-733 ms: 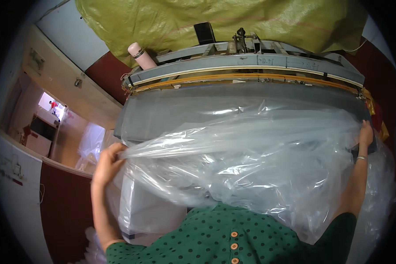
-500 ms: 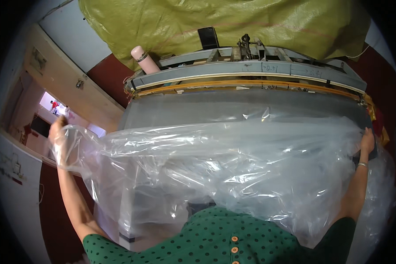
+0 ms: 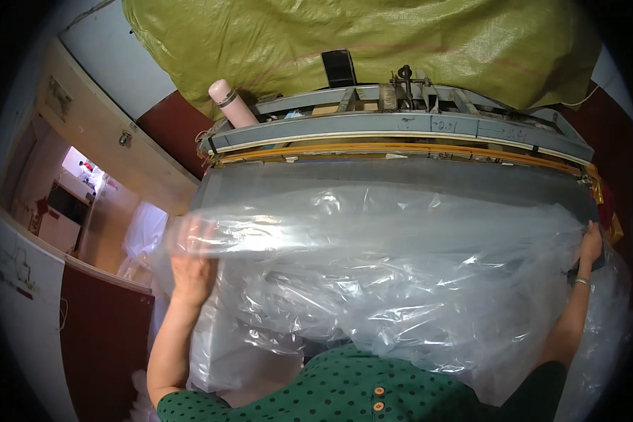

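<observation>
Colours we see: clear, grey, olive, pink, green.

We read the plastic sheet as clear with white glare streaks; machine frame grey-blue with a yellow-orange strip under it; tarp olive-yellow; bottle pale pink; our shirt dark green, small black dots, two orange buttons; wall panel dark red; wristband on right hand silver.
</observation>
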`<control>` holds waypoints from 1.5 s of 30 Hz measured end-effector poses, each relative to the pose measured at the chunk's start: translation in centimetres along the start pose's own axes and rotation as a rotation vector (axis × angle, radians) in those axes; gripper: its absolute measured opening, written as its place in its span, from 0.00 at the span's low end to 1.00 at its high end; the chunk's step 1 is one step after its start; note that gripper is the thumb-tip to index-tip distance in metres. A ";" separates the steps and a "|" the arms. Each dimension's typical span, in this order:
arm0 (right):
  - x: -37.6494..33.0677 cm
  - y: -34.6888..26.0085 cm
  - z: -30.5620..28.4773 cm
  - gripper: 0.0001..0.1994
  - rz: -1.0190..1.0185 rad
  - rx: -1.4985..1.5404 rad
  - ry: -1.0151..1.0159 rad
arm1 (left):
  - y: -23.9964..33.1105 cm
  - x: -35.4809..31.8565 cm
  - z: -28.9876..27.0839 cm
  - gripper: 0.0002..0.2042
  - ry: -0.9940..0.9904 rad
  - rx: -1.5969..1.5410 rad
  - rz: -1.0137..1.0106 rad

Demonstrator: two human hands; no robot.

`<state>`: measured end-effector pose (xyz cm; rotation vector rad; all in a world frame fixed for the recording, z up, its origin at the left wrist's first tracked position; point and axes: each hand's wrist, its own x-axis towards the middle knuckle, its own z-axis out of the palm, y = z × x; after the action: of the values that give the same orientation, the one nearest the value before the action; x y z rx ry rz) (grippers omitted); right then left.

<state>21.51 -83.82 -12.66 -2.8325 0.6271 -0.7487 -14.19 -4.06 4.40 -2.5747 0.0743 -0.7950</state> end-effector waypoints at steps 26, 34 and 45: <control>0.3 1.3 0.7 0.19 -0.039 0.044 0.033 | -6.6 -6.1 9.5 0.20 -0.587 -0.310 -0.609; 1.0 1.3 1.4 0.21 0.048 0.046 -0.002 | 4.2 5.2 14.8 0.17 -0.326 -0.895 -0.063; 3.1 10.1 1.4 0.19 0.413 1.027 -0.047 | 6.0 9.6 20.0 0.09 -0.099 -0.896 -0.350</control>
<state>21.04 -94.27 -14.91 -1.7123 0.5599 -0.6519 5.24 -3.21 -7.88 -3.5413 -0.0730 -0.8905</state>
